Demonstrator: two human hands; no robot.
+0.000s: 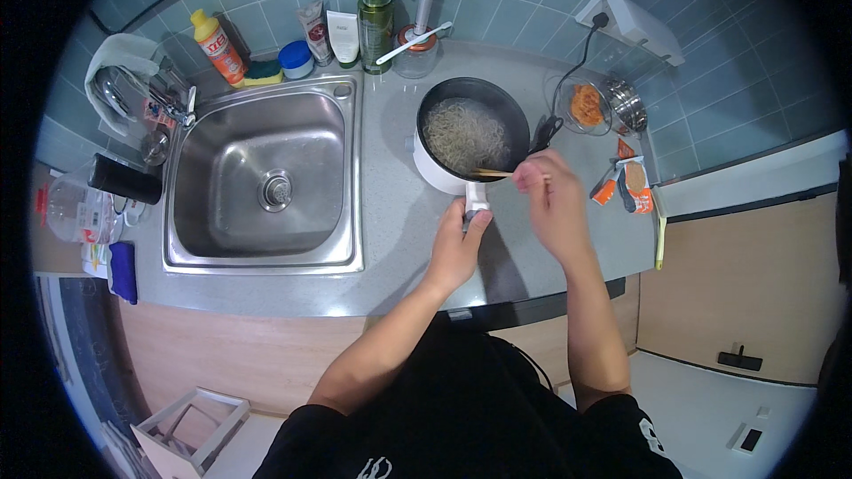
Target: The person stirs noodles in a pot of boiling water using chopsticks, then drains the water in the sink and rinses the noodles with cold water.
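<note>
A white electric cooking pot [436,171] with a dark inside stands on the grey countertop, and noodles [462,136] lie in cloudy liquid in it. My left hand [459,246] is closed around the pot's handle [476,198], which points towards me. Above the pot's right front rim, my right hand [552,193] grips wooden chopsticks [492,173]; their tips reach into the pot at the noodles' near edge. How far the tips go down is hidden by the liquid.
Left of the pot is a steel sink [266,261]. Bottles, tubes and a glass jar [416,63] line the wall. At right are a power cord [554,96], a glass bowl [566,103] of orange food, a steel bowl [626,105] and torn orange packets [637,196].
</note>
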